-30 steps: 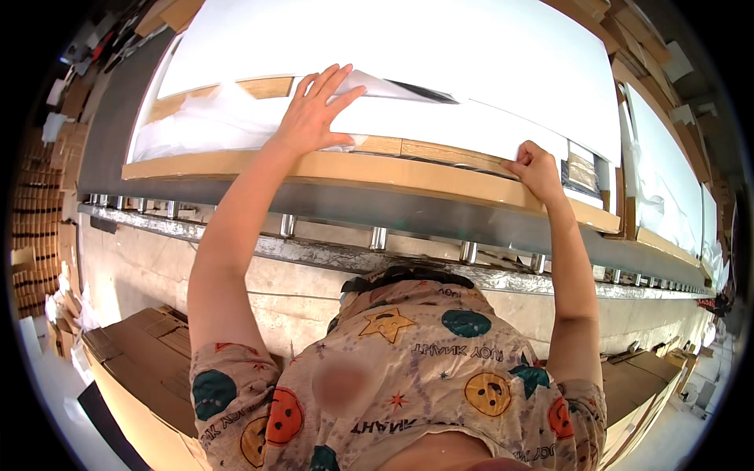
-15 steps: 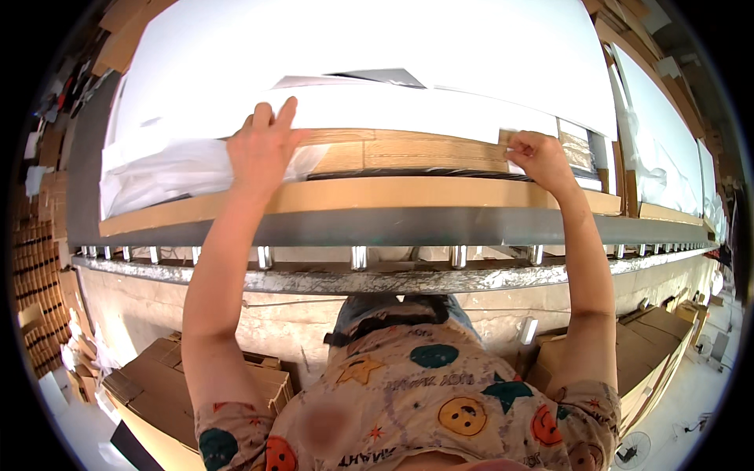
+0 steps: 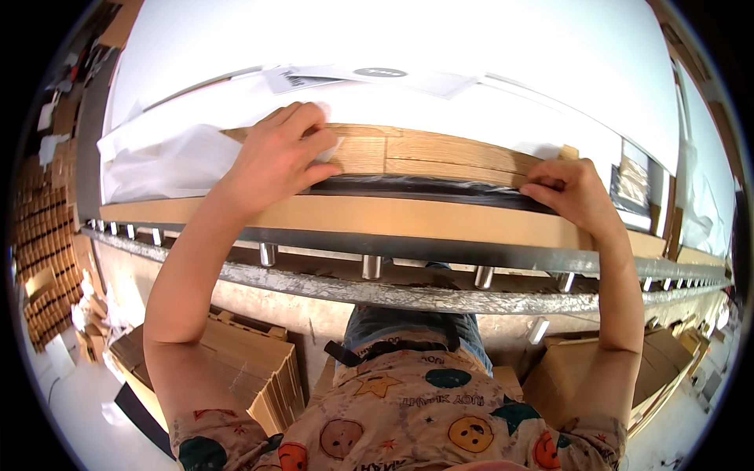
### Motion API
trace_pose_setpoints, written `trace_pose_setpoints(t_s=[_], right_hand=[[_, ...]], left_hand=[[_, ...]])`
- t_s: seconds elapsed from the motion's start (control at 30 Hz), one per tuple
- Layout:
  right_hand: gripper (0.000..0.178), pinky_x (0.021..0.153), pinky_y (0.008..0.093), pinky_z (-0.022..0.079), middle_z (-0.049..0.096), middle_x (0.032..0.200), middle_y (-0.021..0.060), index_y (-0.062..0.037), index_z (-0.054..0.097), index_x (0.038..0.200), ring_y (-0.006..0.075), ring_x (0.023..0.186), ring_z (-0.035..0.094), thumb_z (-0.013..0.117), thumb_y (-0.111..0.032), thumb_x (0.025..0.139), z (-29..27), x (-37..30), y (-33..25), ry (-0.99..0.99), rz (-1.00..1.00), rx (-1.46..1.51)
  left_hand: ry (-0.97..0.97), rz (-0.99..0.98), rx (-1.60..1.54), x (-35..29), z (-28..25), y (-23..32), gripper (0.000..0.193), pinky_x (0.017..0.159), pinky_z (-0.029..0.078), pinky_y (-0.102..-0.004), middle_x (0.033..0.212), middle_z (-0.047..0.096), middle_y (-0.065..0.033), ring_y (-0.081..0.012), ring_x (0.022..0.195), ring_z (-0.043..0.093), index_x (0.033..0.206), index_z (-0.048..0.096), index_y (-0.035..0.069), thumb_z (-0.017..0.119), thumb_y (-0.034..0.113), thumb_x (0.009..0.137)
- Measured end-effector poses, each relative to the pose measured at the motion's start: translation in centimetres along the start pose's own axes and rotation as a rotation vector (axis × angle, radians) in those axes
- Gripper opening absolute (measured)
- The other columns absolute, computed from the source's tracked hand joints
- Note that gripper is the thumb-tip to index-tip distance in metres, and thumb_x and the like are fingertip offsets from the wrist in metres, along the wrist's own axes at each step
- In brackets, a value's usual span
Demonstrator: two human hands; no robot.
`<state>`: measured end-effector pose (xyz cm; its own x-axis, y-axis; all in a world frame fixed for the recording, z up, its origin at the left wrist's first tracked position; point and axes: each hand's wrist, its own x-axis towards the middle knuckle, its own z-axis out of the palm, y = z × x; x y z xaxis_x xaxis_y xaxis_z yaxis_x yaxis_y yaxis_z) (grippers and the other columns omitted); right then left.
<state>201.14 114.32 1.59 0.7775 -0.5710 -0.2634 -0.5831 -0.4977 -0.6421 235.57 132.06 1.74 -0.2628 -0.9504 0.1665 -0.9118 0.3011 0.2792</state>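
Just inside the near wall of the cardboard box [image 3: 408, 217], the wood-grain boards [image 3: 455, 161] lie along a black wrapped strip [image 3: 424, 186]; they seem to be being adjusted by two hands. Left of the box's middle, the left hand [image 3: 279, 153] is curled, its grip part-closed; right of it, the right hand's [image 3: 580, 192] is nearly pinched. Whether anything is held cannot be told. Even two-handed control seems called for.
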Motion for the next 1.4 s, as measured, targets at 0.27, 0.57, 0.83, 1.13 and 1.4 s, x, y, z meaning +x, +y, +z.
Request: trace_pose_setpoints(t_s=[0.27, 0.57, 0.83, 1.13, 1.4], right_hand=[[0.018, 0.068, 0.0345, 0.053, 0.069, 0.086, 0.0126, -0.0036, 0.069, 0.099, 0.0285, 0.073, 0.065, 0.068, -0.005, 0.081, 2.0, 1.3, -3.1, -0.067, -0.219, -0.053], [0.013, 0.07, 0.0343, 0.051, 0.067, 0.085, 0.0123, -0.0016, 0.07, 0.094, 0.0262, 0.077, 0.064, 0.066, -0.005, 0.082, 1.6, 1.8, -3.7, -0.215, -0.167, -0.113], [0.009, 0.057, 0.0248, 0.05, 0.065, 0.071, 0.0076, 0.003, 0.067, 0.089, 0.0122, 0.062, 0.061, 0.068, -0.003, 0.083, 2.3, 2.4, -4.2, -0.183, 0.052, -0.06], [0.006, 0.057, 0.0333, 0.049, 0.063, 0.06, 0.0105, -0.0002, 0.067, 0.075, 0.0206, 0.053, 0.06, 0.068, -0.006, 0.074, 2.5, 0.6, -2.1, 0.101, 0.024, -0.245], [0.011, 0.057, 0.0408, 0.048, 0.061, 0.061, 0.0156, -0.0006, 0.063, 0.067, 0.033, 0.058, 0.059, 0.068, -0.005, 0.076, 1.2, 0.9, -2.4, -0.037, -0.039, -0.57]], left_hand=[[-0.105, -0.171, 0.03, -1.8, 1.1, 0.3, 0.022, 0.056, 0.047, -0.0359, 0.066, 0.059, -0.006, -0.024, 0.06, 0.056, 0.071, 0.064, 0.006, 0.072, 0.025, 0.078], [-0.128, -0.278, -0.062, -2.2, 1.5, -0.1, 0.034, 0.047, 0.039, -0.0359, 0.049, 0.05, -0.0105, -0.0261, 0.046, 0.049, 0.061, 0.06, 0.004, 0.071, 0.029, 0.082], [-0.37, -0.379, -0.142, -0.3, 0.2, -0.2, 0.035, 0.053, 0.044, -0.0391, 0.053, 0.055, -0.0138, -0.03, 0.052, 0.055, 0.06, 0.056, 0.003, 0.072, 0.027, 0.079], [-0.218, -0.033, 0.025, -1.1, 1.5, -0.5, 0.026, 0.053, 0.048, -0.0389, 0.056, 0.057, -0.0171, -0.0323, 0.053, 0.059, 0.07, 0.061, 0.001, 0.069, 0.023, 0.083], [-0.2, -0.001, 0.07, -1.1, 2.1, -0.2, 0.016, 0.054, 0.049, -0.0383, 0.058, 0.057, -0.016, -0.0314, 0.056, 0.06, 0.064, 0.056, 0.003, 0.06, 0.008, 0.078]])
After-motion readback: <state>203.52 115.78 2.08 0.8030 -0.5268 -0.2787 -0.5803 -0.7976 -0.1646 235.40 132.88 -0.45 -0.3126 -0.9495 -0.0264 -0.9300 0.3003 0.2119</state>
